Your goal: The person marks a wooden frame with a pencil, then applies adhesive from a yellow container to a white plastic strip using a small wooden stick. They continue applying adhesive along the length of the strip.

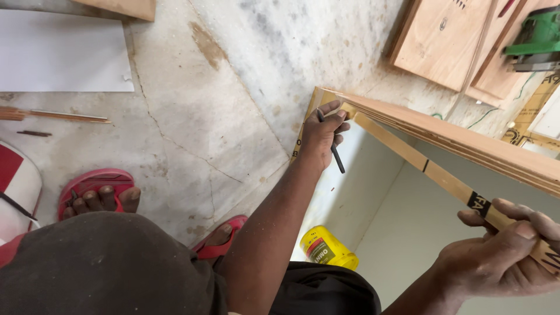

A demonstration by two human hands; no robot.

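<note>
At frame centre, the left hand [322,135] pinches a pencil [331,143] against the board edge [443,178]; the right hand [506,252] (lower right) grips it. A loosened grip could skew the mark.

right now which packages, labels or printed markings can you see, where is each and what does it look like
yellow tub: on the floor inside the cabinet, between the arms; round, yellow, with a red, white and green label.
edge strip: tan band along the cabinet edge, from left hand to right hand; black printed marks.
plywood sheets: top right on the floor; tan, with small dark stamps.
white sheet: top left; plain, no print visible.
</note>
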